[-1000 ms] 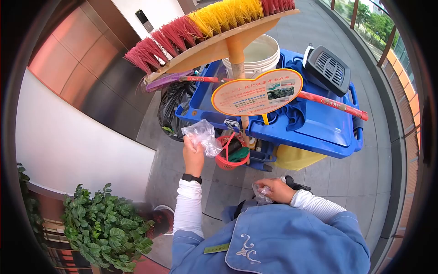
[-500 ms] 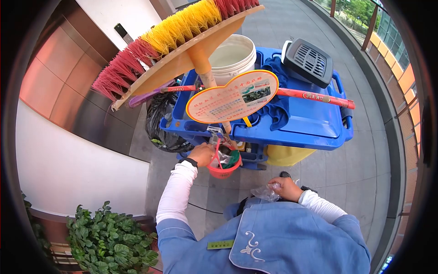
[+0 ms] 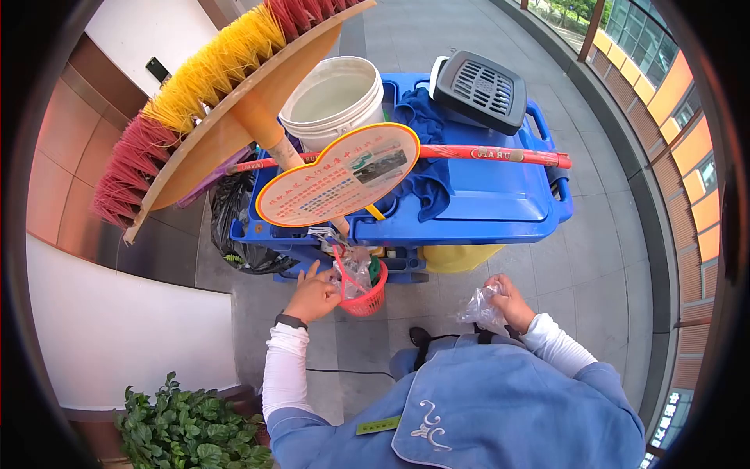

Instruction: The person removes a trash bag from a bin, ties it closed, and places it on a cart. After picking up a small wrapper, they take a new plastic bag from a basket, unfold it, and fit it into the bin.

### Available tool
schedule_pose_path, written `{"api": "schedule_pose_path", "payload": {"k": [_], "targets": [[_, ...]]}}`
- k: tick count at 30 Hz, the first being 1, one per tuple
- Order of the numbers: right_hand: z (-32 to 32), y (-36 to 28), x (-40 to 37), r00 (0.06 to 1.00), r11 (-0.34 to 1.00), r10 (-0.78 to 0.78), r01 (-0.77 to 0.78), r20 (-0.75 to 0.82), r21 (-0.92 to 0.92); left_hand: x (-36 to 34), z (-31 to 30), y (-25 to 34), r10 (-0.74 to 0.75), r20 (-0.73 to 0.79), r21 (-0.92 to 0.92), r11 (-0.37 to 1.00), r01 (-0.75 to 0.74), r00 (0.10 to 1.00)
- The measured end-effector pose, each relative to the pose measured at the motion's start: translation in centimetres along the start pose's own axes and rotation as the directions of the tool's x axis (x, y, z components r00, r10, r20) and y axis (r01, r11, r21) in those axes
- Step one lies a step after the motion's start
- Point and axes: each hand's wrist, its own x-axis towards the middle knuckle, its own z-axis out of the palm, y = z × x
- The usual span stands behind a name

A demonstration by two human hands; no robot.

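A small red plastic basket hangs at the near side of the blue cleaning cart, tilted a little. Crumpled clear plastic and something dark green show inside it. My left hand is at the basket's left rim. Its thumb and a finger appear closed on the rim by the handle, while other fingers stick up. To the right, in front of my body, my right hand grips a crumpled clear plastic bag, which hangs to the left of the fingers.
A large red-and-yellow broom and a heart-shaped sign rise from the cart. On top are a white bucket, blue cloth, a grey slotted container and a red pole. A leafy plant stands lower left.
The view has shifted, so the cart appears further left. My left hand has moved lower along the basket with fingers more spread. My right hand has risen with the plastic bag.
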Motion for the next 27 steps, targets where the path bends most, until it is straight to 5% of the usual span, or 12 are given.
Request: {"api": "schedule_pose_path", "payload": {"k": [3, 6, 9, 11, 13, 15, 17, 19, 20, 23, 25, 27], "targets": [[-3.1, -1.0, 0.5, 0.994, 0.974, 0.006, 0.019, -0.108, 0.227, 0.1, 2.1, -0.2, -0.046, -0.246, -0.038, 0.999, 0.038, 0.968], [-7.3, -1.8, 0.5, 0.988, 0.974, -0.033, 0.065, -0.149, 0.217, -0.3, 2.8, 0.3, -0.152, -0.438, -0.182, 0.980, 0.078, 0.886], [-13.0, -1.1, 0.5, 0.978, 0.952, -0.081, 0.133, -0.194, 0.274, -0.7, 2.4, 4.1, -0.360, -0.662, -0.375, 0.919, 0.125, 0.657], [-17.5, -1.4, 0.1, 0.966, 0.924, -0.114, 0.189, -0.232, 0.333, -0.7, 2.8, 7.5, -0.490, -0.769, -0.417, 0.872, 0.257, 0.412], [-22.2, -1.2, -0.6, 0.946, 0.864, -0.135, 0.258, -0.296, 0.432, -0.8, 3.6, 13.2, -0.395, -0.880, -0.298, 0.891, 0.342, 0.263], [-27.4, -0.9, -1.9, 0.930, 0.784, -0.114, 0.301, -0.350, 0.543, 0.5, 4.9, 21.1, -0.413, -0.856, -0.341, 0.903, 0.261, 0.312], [-32.4, -0.7, -2.4, 0.936, 0.689, -0.070, 0.297, -0.346, 0.662, 3.7, 7.4, 28.4, -0.367, -0.748, -0.437, 0.899, 0.005, 0.553], [-36.8, -0.6, -2.2, 0.945, 0.622, -0.067, 0.291, -0.321, 0.727, 9.1, 8.6, 37.6, -0.328, -0.523, -0.673, 0.725, -0.145, 0.787], [-38.0, -2.3, -2.7, 0.955, 0.602, -0.065, 0.269, -0.290, 0.751, 11.9, 9.2, 41.5, -0.197, -0.464, -0.704, 0.674, -0.225, 0.864], [-41.3, -4.1, -1.5, 0.973, 0.588, -0.099, 0.225, -0.206, 0.777, 19.8, 9.5, 51.6, 0.153, -0.360, -0.637, 0.680, -0.363, 0.920], [-42.1, -5.0, -0.6, 0.978, 0.581, -0.131, 0.209, -0.163, 0.787, 24.5, 10.4, 56.1, 0.183, -0.386, -0.591, 0.703, -0.395, 0.904], [-42.9, -5.6, 0.6, 0.981, 0.560, -0.152, 0.183, -0.116, 0.808, 29.7, 13.9, 57.6, 0.024, -0.285, -0.711, 0.665, -0.228, 0.958]]}}
